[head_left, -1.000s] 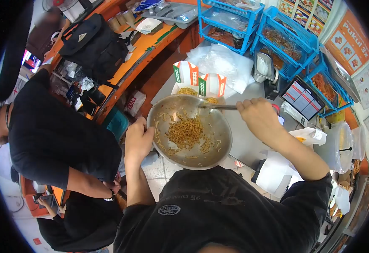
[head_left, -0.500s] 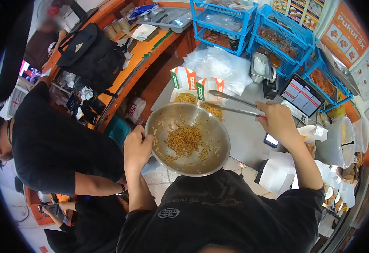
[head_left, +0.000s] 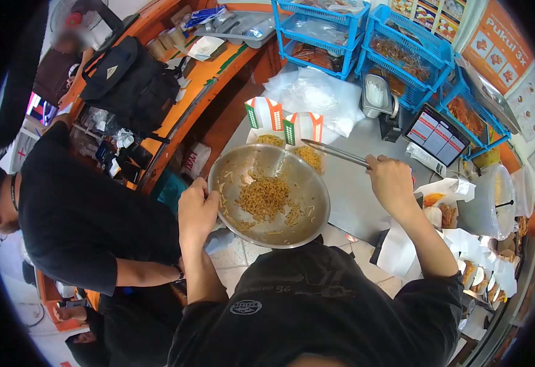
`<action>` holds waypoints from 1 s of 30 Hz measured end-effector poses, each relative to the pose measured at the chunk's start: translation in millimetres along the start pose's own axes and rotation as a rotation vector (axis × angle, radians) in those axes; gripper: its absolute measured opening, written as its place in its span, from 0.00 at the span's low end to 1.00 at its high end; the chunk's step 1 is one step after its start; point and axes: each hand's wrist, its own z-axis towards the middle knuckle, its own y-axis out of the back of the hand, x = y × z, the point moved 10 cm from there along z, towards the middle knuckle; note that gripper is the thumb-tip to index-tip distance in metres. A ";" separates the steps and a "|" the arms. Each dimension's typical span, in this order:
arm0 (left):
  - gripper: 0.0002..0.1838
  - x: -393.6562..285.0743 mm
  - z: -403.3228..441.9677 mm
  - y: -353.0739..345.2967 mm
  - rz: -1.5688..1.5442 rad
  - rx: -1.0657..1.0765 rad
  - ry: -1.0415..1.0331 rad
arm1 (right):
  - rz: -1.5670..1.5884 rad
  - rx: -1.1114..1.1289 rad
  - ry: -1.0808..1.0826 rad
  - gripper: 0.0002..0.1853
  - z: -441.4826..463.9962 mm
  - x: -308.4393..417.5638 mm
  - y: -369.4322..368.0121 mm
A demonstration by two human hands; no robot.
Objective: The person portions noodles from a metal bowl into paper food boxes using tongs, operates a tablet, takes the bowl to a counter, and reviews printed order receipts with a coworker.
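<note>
My left hand (head_left: 196, 213) grips the left rim of a wide metal bowl (head_left: 307, 214). Inside the bowl lies a heap of brown noodles (head_left: 262, 198), with loose strands stuck along the wall. My right hand (head_left: 391, 182) is closed around metal tongs (head_left: 338, 153), whose tips point left, above the takeaway boxes. Two open paper boxes stand just past the bowl: the left box (head_left: 265, 114) and the right box (head_left: 304, 129), both patterned in orange and green. Noodles (head_left: 270, 140) show in the left one, and yellowish noodles (head_left: 309, 158) in the right one.
Clear plastic bags (head_left: 316, 98) lie on the metal table (head_left: 356, 205). Blue basket racks (head_left: 322, 40) stand behind, near a tablet (head_left: 437, 134). Filled paper boxes (head_left: 442, 211) and a plastic tub (head_left: 486, 202) are at right. A person in black (head_left: 90, 208) is close on my left.
The tongs have turned and their arms now look pressed together, where they were spread before. My right hand has shifted slightly down, and the bowl has moved slightly left and up.
</note>
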 end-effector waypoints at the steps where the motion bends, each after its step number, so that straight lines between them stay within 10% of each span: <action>1: 0.11 -0.7 -0.1 2.2 0.007 -0.004 -0.005 | 0.035 0.005 -0.014 0.13 -0.6 -0.3 1.4; 12: 0.09 3.6 -8.7 11.0 -0.020 -0.068 -0.008 | 0.468 -0.019 -0.020 0.19 -23.1 12.7 15.8; 22: 0.09 13.8 -20.0 -3.1 -0.198 -0.119 0.000 | 0.257 0.196 0.186 0.13 3.2 101.0 6.9; 30: 0.08 23.2 4.0 11.2 -0.243 -0.059 -0.041 | 0.116 -0.241 0.447 0.15 25.3 96.2 94.5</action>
